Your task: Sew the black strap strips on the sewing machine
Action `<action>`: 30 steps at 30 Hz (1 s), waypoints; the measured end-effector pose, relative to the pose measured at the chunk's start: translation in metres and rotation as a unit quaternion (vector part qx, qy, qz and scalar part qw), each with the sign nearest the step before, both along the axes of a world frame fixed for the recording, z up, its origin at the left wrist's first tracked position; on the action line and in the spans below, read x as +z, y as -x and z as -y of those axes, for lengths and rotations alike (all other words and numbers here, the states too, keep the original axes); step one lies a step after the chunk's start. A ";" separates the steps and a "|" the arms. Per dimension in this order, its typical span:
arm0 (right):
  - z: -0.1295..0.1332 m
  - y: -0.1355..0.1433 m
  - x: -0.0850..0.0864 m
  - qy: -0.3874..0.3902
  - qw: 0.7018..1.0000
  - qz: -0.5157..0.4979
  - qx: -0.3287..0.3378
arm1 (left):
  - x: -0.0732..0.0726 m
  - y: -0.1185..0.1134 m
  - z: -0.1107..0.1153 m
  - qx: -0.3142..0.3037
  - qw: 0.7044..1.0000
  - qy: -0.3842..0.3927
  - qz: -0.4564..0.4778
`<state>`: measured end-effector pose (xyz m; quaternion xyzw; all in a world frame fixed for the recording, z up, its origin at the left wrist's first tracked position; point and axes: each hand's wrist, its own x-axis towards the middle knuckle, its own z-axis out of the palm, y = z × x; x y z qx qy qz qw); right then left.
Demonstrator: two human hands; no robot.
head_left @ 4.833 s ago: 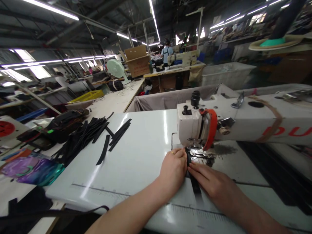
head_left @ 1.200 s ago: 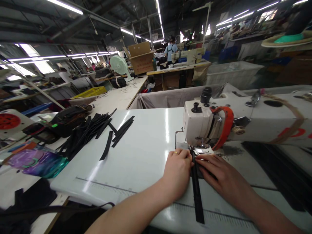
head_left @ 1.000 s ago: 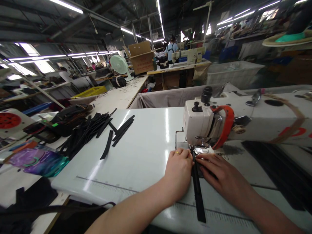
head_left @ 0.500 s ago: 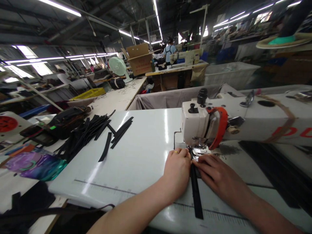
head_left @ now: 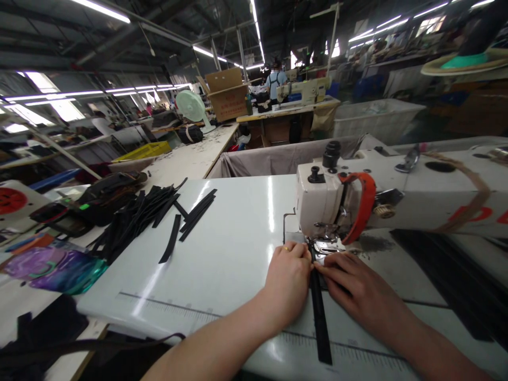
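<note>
A black fabric strip (head_left: 320, 323) runs from the presser foot of the white sewing machine (head_left: 315, 198) toward me, its near end lying over the ruler marks on the table. My left hand (head_left: 289, 278) is closed on the strip's left edge just in front of the foot. From the other side, my right hand (head_left: 347, 278) pinches the strip's right edge with thumb and fingers. Both sets of fingertips are close to the metal presser foot (head_left: 327, 247); the needle itself cannot be made out. An orange guard (head_left: 363, 206) curves down beside the needle area.
Loose black strips (head_left: 198, 214) and a larger pile of strips (head_left: 138, 217) lie to the left. More long black strips (head_left: 444, 275) rest right, under the machine arm. A shiny purple and teal pouch (head_left: 55, 267) sits at far left. A person (head_left: 275, 82) is at a distant machine.
The strip's near end reaches slightly closer to me in view. Both hands keep their grip at the presser foot, and the camera view has shifted a little.
</note>
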<state>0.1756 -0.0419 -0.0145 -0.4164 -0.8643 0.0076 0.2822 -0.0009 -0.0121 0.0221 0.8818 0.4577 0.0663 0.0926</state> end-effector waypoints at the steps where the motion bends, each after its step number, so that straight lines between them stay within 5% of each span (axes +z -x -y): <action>1: 0.000 0.000 0.000 0.003 1.000 -0.002 -0.002 | 0.000 0.001 0.000 -0.002 1.000 0.002 0.003; 16: -0.003 0.000 -0.001 -0.003 1.000 0.020 -0.023 | -0.012 -0.003 -0.013 0.016 0.999 -0.019 0.048; 30: 0.008 0.000 0.013 0.026 0.997 -0.040 0.054 | -0.015 -0.001 -0.016 0.020 0.998 -0.021 0.059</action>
